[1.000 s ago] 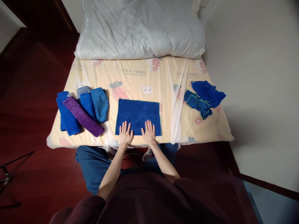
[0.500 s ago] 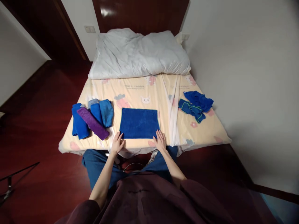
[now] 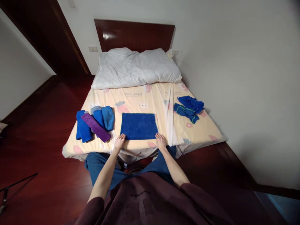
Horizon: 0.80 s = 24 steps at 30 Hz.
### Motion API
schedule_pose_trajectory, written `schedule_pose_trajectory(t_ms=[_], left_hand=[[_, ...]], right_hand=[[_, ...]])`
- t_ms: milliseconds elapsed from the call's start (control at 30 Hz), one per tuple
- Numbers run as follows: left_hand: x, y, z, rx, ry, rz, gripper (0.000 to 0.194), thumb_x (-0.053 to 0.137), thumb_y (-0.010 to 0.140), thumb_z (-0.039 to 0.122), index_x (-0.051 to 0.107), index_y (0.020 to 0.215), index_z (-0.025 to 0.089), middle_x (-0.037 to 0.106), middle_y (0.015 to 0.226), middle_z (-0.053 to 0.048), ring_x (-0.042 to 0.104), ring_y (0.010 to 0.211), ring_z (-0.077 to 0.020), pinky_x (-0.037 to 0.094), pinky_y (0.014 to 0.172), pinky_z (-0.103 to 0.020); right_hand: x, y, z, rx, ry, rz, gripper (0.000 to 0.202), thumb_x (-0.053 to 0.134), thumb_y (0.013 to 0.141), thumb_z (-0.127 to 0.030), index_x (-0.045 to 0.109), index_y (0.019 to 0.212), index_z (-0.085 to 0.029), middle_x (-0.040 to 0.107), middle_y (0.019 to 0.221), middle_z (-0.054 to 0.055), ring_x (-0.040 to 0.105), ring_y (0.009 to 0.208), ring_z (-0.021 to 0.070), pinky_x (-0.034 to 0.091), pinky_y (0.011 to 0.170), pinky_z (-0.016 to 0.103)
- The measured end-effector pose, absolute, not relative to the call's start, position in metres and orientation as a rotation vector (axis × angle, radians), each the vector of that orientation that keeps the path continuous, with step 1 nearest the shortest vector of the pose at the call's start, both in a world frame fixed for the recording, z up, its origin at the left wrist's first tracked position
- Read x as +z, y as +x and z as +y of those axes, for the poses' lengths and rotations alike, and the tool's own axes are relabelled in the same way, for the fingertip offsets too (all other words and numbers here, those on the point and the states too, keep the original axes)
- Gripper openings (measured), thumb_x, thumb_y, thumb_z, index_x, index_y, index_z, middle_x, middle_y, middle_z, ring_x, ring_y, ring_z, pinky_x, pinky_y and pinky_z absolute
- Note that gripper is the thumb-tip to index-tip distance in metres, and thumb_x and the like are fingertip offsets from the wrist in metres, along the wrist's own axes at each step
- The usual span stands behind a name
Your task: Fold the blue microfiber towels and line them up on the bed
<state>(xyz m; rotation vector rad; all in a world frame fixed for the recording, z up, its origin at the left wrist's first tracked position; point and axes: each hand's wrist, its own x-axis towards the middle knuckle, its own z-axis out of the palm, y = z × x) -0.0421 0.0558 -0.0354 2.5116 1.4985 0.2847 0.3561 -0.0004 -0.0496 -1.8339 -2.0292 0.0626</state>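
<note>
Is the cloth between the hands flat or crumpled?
Flat. The blue cloth makes a smooth rectangle, left hand and right hand at its near corners.

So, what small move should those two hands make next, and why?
Probably lift the near edge of the flat blue cloth and fold it forward: the left hand and right hand are at its two near corners.

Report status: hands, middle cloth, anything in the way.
Left hand, right hand at near corners of flat blue cloth; grip unclear. Purple cloth to its left, crumpled blue cloths to its right, both apart.
</note>
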Motion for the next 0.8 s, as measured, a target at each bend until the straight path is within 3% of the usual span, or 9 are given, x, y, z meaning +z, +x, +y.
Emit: schedule_pose_trajectory(t_ms=[267, 400, 533, 633, 800], left_hand=[[-0.05, -0.064, 0.017, 0.492, 2.38, 1.449, 0.063, 0.037, 0.082, 0.008, 0.059, 0.141, 0.017, 0.064, 0.141, -0.011, 0.052, 0.14, -0.0211, 0.044, 0.117, -0.045], [-0.048, -0.062, 0.017, 0.722, 2.198, 1.536, 0.066, 0.042, 0.072, 0.009, 0.066, 0.133, 0.018, 0.068, 0.134, -0.01, 0.059, 0.13, -0.025, 0.047, 0.115, -0.048], [-0.042, -0.062, 0.025, 0.867, 2.037, 1.615, 0.057, 0.047, 0.065, 0.013, 0.076, 0.114, 0.02, 0.071, 0.125, -0.01, 0.063, 0.121, -0.028, 0.05, 0.11, -0.05], [-0.041, -0.065, 0.026, 0.935, 1.893, 1.659, 0.046, 0.047, 0.069, 0.016, 0.079, 0.102, 0.017, 0.071, 0.12, -0.012, 0.067, 0.114, -0.0275, 0.054, 0.103, -0.045], [-0.042, -0.067, 0.027, 0.985, 1.799, 1.61, 0.036, 0.046, 0.08, 0.02, 0.078, 0.096, 0.018, 0.074, 0.118, -0.011, 0.069, 0.112, -0.0237, 0.054, 0.103, -0.042]], right_hand=[[-0.054, 0.37, -0.039, 0.198, -1.654, -1.934, 0.051, 0.043, 0.087, -0.002, 0.074, 0.124, -0.018, 0.071, 0.131, 0.009, 0.062, 0.13, 0.0237, 0.05, 0.113, 0.046], [-0.051, 0.367, -0.034, 0.358, -1.653, -1.649, 0.06, 0.044, 0.076, 0.0, 0.075, 0.122, -0.021, 0.075, 0.122, 0.009, 0.066, 0.119, 0.0238, 0.054, 0.107, 0.045], [-0.047, 0.366, -0.016, 0.446, -1.666, -1.44, 0.056, 0.047, 0.064, -0.001, 0.081, 0.105, -0.02, 0.076, 0.108, 0.009, 0.069, 0.107, 0.0241, 0.057, 0.101, 0.044], [-0.049, 0.368, -0.01, 0.503, -1.631, -1.366, 0.05, 0.049, 0.063, -0.004, 0.082, 0.096, -0.02, 0.075, 0.105, 0.01, 0.071, 0.103, 0.0231, 0.06, 0.094, 0.041], [-0.055, 0.373, -0.013, 0.595, -1.541, -1.289, 0.038, 0.049, 0.073, -0.01, 0.082, 0.089, -0.019, 0.077, 0.107, 0.011, 0.072, 0.103, 0.0237, 0.061, 0.089, 0.042]])
